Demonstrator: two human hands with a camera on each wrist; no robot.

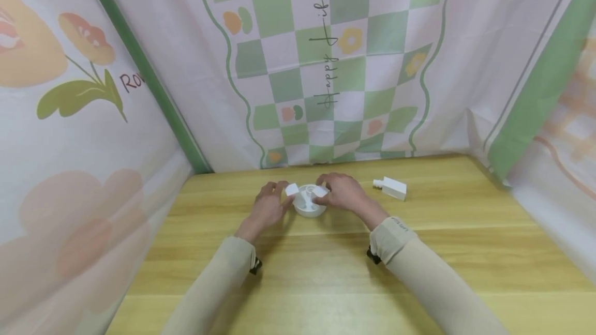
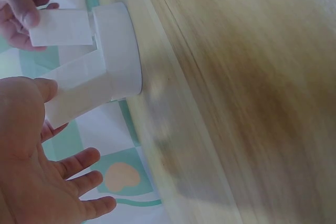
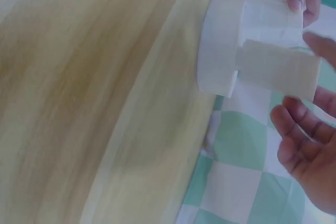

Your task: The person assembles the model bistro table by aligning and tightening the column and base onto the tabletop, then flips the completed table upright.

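Note:
A round white dish [image 1: 309, 212] stands on the wooden table between both hands. Two white rectangular blocks rise from it, tilted apart, their lower ends hidden inside its rim. My left hand [image 1: 269, 207] pinches the top end of the left block [image 2: 79, 85] between thumb and index finger, the other fingers spread. With thumb and fingers, my right hand [image 1: 345, 193] holds the outer end of the right block [image 3: 281, 71]. Thin white parts show inside the dish in the head view.
A white rectangular bottle with a narrow neck [image 1: 393, 188] lies on its side right of the hands. The table [image 1: 302, 283] ends at a hanging cloth [image 1: 288, 87] with green and white checks. Printed cloth also hangs at both sides.

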